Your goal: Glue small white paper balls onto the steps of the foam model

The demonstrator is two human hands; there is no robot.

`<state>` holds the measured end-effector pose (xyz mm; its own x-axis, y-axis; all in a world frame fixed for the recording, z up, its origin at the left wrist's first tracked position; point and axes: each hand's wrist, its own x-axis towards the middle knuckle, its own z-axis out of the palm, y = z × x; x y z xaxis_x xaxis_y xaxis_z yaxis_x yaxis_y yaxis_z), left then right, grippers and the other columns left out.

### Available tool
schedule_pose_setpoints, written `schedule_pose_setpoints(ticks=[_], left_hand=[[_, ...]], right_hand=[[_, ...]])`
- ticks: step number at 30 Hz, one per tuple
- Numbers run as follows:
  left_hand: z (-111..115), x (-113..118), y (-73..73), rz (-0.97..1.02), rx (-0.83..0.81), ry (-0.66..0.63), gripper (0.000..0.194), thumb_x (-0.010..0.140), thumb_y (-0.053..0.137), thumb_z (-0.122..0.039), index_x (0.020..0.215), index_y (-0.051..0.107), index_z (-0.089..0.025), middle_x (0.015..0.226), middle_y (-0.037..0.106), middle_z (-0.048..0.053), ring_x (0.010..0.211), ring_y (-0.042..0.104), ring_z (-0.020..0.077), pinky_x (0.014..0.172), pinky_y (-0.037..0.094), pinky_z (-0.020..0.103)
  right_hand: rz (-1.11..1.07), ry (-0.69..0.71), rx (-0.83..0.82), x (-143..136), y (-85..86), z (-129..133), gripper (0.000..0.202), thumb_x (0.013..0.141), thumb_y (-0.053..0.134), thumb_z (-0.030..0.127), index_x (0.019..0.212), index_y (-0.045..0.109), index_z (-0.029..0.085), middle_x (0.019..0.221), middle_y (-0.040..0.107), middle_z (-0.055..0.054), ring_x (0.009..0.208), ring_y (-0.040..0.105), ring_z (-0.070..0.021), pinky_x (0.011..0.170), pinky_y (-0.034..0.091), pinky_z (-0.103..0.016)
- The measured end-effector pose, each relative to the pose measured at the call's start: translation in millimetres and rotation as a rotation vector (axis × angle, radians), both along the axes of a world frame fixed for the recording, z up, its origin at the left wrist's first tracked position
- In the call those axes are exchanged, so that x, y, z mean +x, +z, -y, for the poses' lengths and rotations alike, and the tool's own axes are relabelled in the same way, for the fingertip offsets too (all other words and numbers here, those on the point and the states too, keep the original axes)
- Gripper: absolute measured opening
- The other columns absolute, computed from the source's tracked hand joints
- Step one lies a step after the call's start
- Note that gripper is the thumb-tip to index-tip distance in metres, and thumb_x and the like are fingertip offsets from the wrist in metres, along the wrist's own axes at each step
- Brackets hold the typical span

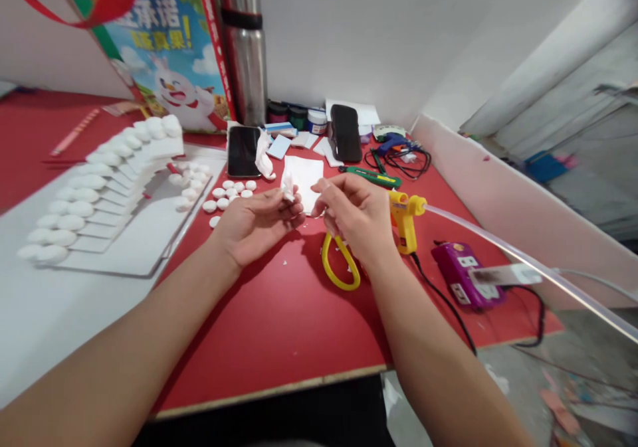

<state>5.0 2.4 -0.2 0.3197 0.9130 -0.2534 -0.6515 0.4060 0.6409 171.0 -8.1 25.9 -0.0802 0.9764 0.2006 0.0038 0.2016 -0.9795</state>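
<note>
Between the thumb and fingertips of my left hand (262, 221) is a small lump of soft white clay (288, 186). My right hand (353, 211) hovers just to the right of it, fingers curled in and thumb close to the index finger; whether a tiny piece is pinched there cannot be made out. Behind both hands lies a white paper sheet (304, 171). Scissors with a yellow handle (341, 275) rest under my right hand, their blades hidden. Several flattened white clay balls (222, 203) sit left of my left hand.
At left, a stepped stack of white cards (107, 218) carries rows of white ovals. A yellow glue gun (406, 218) with a long glue stick lies right, near a purple box (468, 274). Phones (244, 151), a steel flask (244, 55) and a printed bag (169, 55) stand behind.
</note>
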Motion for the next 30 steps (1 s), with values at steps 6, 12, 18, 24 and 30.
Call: schedule_pose_setpoints(ticks=[6, 12, 18, 24, 30], left_hand=[[4.2, -3.3, 3.9, 0.221, -0.163, -0.147, 0.015, 0.089, 0.054, -0.01, 0.085, 0.068, -0.011, 0.081, 0.059, 0.007, 0.07, 0.059, 0.0131, 0.082, 0.057, 0.031], [3.9, -2.7, 2.7, 0.257, -0.191, -0.172, 0.012, 0.086, 0.056, -0.009, 0.088, 0.068, -0.009, 0.081, 0.059, 0.007, 0.07, 0.059, 0.0132, 0.082, 0.056, 0.031], [3.8, -1.5, 2.2, 0.159, -0.211, -0.148, 0.013, 0.083, 0.058, -0.005, 0.085, 0.07, -0.008, 0.082, 0.065, 0.01, 0.069, 0.061, 0.0139, 0.081, 0.057, 0.032], [2.6, -0.5, -2.6, 0.061, -0.175, -0.173, 0.015, 0.084, 0.06, -0.007, 0.086, 0.074, -0.004, 0.077, 0.067, 0.011, 0.07, 0.064, 0.0164, 0.076, 0.058, 0.032], [3.5, -1.4, -2.4, 0.048, -0.179, -0.161, 0.01, 0.08, 0.064, -0.006, 0.083, 0.074, -0.005, 0.079, 0.069, 0.012, 0.071, 0.064, 0.0165, 0.077, 0.058, 0.033]], right_hand=[[-0.026, -0.042, -0.038, 1.0, 0.3, -2.0, 0.021, 0.088, 0.069, 0.038, 0.078, 0.065, 0.02, 0.058, 0.063, 0.003, 0.036, 0.037, -0.0047, 0.036, 0.028, -0.023], [-0.035, -0.019, -0.041, -1.3, -0.6, -1.3, 0.014, 0.085, 0.069, 0.03, 0.079, 0.068, 0.018, 0.059, 0.064, 0.003, 0.04, 0.043, -0.0055, 0.038, 0.032, -0.022], [0.055, -0.018, -0.006, -0.5, -3.2, -4.0, 0.011, 0.079, 0.073, 0.028, 0.087, 0.071, 0.02, 0.064, 0.063, 0.004, 0.057, 0.06, -0.0112, 0.052, 0.048, -0.024], [0.125, 0.036, -0.011, 0.5, -10.0, -6.6, 0.01, 0.076, 0.072, 0.022, 0.085, 0.069, 0.02, 0.07, 0.067, 0.002, 0.06, 0.064, -0.0127, 0.059, 0.053, -0.028], [0.091, 0.069, -0.054, 2.9, -10.4, -9.4, 0.011, 0.072, 0.069, 0.019, 0.083, 0.068, 0.019, 0.072, 0.067, 0.002, 0.063, 0.064, -0.0131, 0.061, 0.053, -0.028]])
